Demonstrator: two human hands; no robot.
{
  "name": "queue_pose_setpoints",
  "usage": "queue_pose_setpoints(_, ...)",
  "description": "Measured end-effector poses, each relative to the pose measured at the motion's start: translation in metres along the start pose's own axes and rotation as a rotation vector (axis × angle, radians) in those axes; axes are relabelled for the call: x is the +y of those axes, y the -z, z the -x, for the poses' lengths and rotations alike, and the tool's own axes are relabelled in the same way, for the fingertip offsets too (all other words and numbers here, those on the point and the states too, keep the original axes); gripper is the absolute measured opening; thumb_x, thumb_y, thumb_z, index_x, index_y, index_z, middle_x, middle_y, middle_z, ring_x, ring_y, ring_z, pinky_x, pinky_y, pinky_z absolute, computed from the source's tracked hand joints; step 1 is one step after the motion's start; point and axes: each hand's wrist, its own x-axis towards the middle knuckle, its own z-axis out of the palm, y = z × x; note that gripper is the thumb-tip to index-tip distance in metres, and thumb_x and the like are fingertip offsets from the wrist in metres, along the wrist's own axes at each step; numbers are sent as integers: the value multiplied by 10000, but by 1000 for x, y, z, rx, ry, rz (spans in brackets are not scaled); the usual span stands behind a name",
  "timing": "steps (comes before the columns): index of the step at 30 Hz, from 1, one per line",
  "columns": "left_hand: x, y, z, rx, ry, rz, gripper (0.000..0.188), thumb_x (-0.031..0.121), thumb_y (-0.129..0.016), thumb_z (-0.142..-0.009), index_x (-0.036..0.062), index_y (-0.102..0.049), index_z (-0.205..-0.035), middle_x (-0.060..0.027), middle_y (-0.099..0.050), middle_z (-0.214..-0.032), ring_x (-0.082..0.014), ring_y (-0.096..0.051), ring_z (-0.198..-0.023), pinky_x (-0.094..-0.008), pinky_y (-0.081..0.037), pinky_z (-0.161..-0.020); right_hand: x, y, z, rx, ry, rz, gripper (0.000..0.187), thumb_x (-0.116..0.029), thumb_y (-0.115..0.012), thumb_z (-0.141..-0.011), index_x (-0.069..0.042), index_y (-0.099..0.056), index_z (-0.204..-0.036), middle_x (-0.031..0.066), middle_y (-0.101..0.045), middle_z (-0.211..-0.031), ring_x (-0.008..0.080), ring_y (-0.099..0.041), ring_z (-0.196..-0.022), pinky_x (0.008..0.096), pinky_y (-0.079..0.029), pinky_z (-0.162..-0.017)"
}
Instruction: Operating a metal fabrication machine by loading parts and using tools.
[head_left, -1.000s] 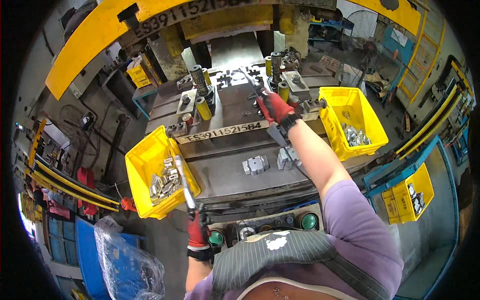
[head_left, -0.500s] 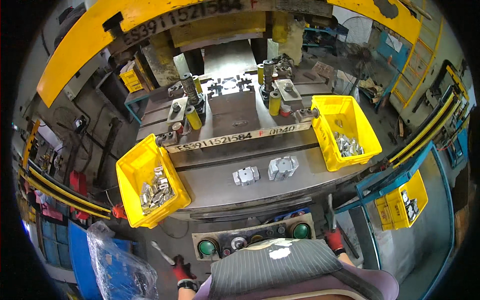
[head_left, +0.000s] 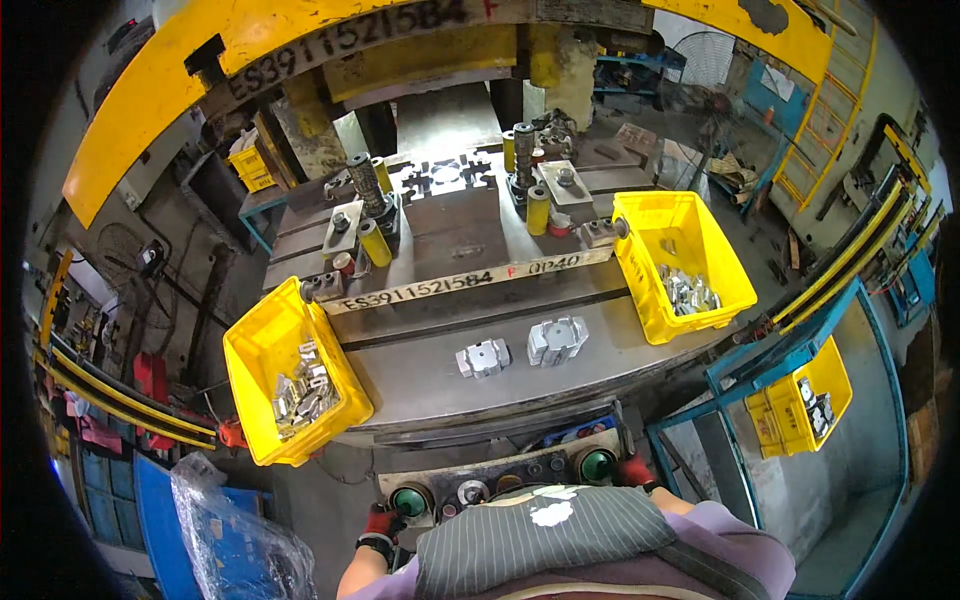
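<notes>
Head view: gloved left hand (head_left: pixel 383 522) and right hand (head_left: pixel 633 470), finger positions unclear, rest at round green press buttons (head_left: pixel 411 499) between yellow plastic bins (head_left: pixel 262 352) of grey metal parts (head_left: pixel 301 392).

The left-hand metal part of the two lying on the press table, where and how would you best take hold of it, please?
The left metal part lies flat and apart from the stacked part beside it. I would probably come from above on the near side and pinch its two straight outer flanks, since these look parallel and unobstructed. Both hands, left hand and right hand, are at the green buttons.
</notes>
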Motion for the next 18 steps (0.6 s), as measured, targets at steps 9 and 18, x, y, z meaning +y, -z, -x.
queue_pose_setpoints(9,8,-7,19,101,138,82,322,168,-713,-665,25,-511,-871,-92,-570,-671,-218,-569,-521,-350,-423,-397,44,6,-45,-103,692,1001,236,-195,-582,-735,-47,-618,-915,158,-609,-915,313,-572,-876,394,-427,-820)
queue_pose_setpoints(18,2,-2,18,50,154,27,425,212,-734,-667,14,-517,-974,-82,-586,-763,-200,-565,-573,-370,-438,-428,43,4,-51,-133,450,405,328,-216,-535,-778,-57,-551,-1064,156,-601,-1002,324,-557,-957,363,-442,-820)
